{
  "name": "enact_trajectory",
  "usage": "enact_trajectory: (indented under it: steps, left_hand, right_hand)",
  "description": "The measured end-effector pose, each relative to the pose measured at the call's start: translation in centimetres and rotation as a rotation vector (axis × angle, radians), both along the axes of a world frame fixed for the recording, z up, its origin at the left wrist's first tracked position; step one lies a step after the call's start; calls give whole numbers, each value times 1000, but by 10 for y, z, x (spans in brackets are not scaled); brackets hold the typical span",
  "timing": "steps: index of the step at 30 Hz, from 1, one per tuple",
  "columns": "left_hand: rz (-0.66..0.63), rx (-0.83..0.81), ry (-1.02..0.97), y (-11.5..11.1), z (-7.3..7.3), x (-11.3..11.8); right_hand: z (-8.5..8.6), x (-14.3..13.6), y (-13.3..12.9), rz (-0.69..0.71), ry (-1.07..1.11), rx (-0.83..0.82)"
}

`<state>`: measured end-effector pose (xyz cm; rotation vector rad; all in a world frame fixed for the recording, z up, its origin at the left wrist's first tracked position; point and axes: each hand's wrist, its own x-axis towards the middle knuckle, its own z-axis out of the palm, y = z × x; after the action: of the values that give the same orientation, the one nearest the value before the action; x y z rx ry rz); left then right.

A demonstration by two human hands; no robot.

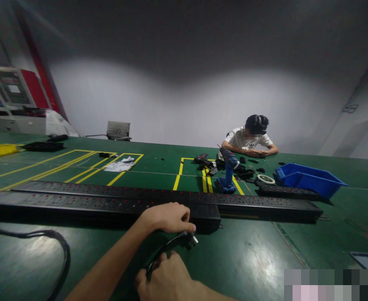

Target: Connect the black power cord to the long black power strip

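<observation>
My left hand reaches across from the lower left, fingers curled, at the front edge of the near black power strip. Just under its fingertips is a black power plug with metal pins, which the hand appears to pinch. Closer to me, my right hand is closed around the plug's black cable. A second long black power strip, with rows of sockets and red marks, lies behind the near one.
A thick black cable loops at left. Beyond the strips stand a blue cordless drill and a blue bin, with black parts around them. A person leans on the far edge. White plastic bags lie left of centre.
</observation>
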<state>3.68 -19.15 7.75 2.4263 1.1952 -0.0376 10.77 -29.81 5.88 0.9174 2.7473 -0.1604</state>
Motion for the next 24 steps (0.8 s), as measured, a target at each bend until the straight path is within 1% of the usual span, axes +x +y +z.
enact_trajectory:
  steps: [2, 4, 6, 8, 10, 12, 15, 17, 19, 21, 22, 24]
  left_hand:
    - [9, -15, 38, -9, -3, 8]
    - [3, -1, 105, -14, -5, 13]
    - [10, 40, 195, -18, -3, 13]
    - [78, 94, 290, -21, 3, 10]
    - [183, 149, 358, -22, 7, 7]
    - [253, 182, 385, -20, 7, 5]
    - [311, 146, 421, -15, 1, 5]
    - [318, 111, 455, -12, -2, 4]
    - [284, 117, 453, -11, -1, 1]
    - [235, 103, 380, -11, 3, -6]
    - [220, 65, 321, -11, 7, -12]
    - [209, -62, 186, -9, 14, -24]
  right_hand:
    - [-9, 2, -1, 33, 63, 21]
    - [-17, 3, -1, 58, 90, 4]
    - [-22, 2, -1, 62, 122, -10]
    - [-26, 1, -1, 52, 147, -20]
    - [-27, -1, -1, 36, 144, -26]
    - [-26, -3, -1, 58, 128, -45]
    - [-23, -5, -3, 106, 131, -50]
    - [-21, -5, -5, 109, 164, -25]
    - [-21, -5, -7, 108, 168, -4]
    - [-21, -4, -9, 100, 129, 11]
    - [-20, -3, -9, 96, 104, 15]
    - [-16, 1, -9, 100, 85, 28]
